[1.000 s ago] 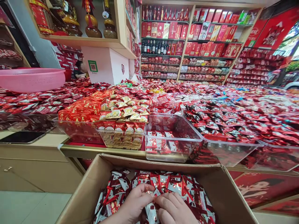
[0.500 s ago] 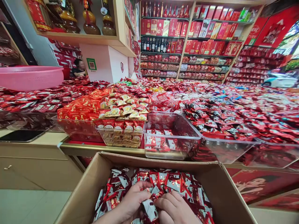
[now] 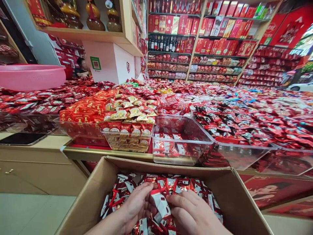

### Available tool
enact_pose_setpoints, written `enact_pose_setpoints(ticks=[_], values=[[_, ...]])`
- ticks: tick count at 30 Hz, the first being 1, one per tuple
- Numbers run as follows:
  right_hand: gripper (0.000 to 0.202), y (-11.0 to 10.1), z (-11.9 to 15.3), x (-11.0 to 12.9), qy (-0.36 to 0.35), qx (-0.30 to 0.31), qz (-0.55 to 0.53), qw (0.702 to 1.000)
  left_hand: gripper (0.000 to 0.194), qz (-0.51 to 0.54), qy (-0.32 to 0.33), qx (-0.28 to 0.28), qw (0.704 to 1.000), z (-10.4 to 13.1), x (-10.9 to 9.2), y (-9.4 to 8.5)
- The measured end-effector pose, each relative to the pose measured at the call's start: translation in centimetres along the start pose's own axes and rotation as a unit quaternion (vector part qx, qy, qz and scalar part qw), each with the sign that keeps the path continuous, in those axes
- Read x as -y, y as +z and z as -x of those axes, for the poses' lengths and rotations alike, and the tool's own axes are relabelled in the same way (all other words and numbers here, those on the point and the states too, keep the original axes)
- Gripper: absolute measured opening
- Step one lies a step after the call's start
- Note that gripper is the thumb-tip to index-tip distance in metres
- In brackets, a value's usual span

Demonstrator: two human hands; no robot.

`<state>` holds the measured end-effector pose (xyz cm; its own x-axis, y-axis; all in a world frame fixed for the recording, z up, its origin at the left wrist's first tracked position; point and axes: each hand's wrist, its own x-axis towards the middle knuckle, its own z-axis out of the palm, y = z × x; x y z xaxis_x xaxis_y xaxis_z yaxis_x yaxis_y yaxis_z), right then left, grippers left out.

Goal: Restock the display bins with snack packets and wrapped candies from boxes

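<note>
Holding pkt (image 3: 160,203), btwn L hand (image 3: 137,206), R hand (image 3: 189,209)

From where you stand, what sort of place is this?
Probably a sweet shop: bins heaped with wrapped packets, such as the durian packets, shelves of bottles and red boxes, and a QR code sign.

A: What's at the left edge?
B: A pink basin (image 3: 31,80), and below it a dark-screened phone (image 3: 23,139) lying flat on the pale counter (image 3: 54,143).

A: And higher up?
B: Gourd-shaped ornaments (image 3: 95,17) in a wooden cabinet (image 3: 127,36), upper left. Beneath it, a green QR sign (image 3: 95,64) on a white pillar (image 3: 104,73), with a partly hidden person (image 3: 82,71) just left of that.

A: Top centre?
B: Shelves holding dark bottles (image 3: 163,44) in a row below mostly red boxes (image 3: 182,24).

A: Far right?
B: Part of a white car (image 3: 303,87).
</note>
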<state>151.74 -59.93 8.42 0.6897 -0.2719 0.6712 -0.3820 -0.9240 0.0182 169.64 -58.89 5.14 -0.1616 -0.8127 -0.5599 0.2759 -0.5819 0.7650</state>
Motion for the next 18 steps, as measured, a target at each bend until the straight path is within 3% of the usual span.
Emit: enact_pose_setpoints(ticks=[3,5,7,9,12,15,18], values=[[0.013,-3.4,-1.4,-1.0,0.012,0.011,-0.002,1.0,0.021,-0.062,-0.011,0.024,0.998,-0.5,0.8,-0.5],[0.013,-5.8,-2.9,-2.3,0.042,-0.013,0.024,0.999,0.02,-0.092,-0.042,0.032,0.994,-0.7,1.3,-0.5],[0.011,-7.8,-5.0,-4.3,0.08,-0.045,0.076,0.993,0.02,-0.112,-0.062,0.041,0.991,-0.8,1.3,-0.3],[0.005,-9.0,-7.4,-6.8,0.119,-0.026,0.133,0.984,0.02,-0.131,-0.059,0.049,0.988,-0.7,1.1,-0.1],[0.009,-8.8,-10.8,-11.0,0.172,0.151,0.166,0.959,0.019,-0.146,-0.054,0.056,0.986,-0.6,0.8,0.0],[0.01,-6.8,-12.8,-14.4,0.169,0.34,0.128,0.916,0.018,-0.151,-0.058,0.063,0.985,-0.9,0.9,-0.4],[0.008,-4.6,-13.3,-16.1,0.157,0.451,0.103,0.873,0.019,-0.165,-0.065,0.067,0.982,-1.3,1.2,-0.6]])
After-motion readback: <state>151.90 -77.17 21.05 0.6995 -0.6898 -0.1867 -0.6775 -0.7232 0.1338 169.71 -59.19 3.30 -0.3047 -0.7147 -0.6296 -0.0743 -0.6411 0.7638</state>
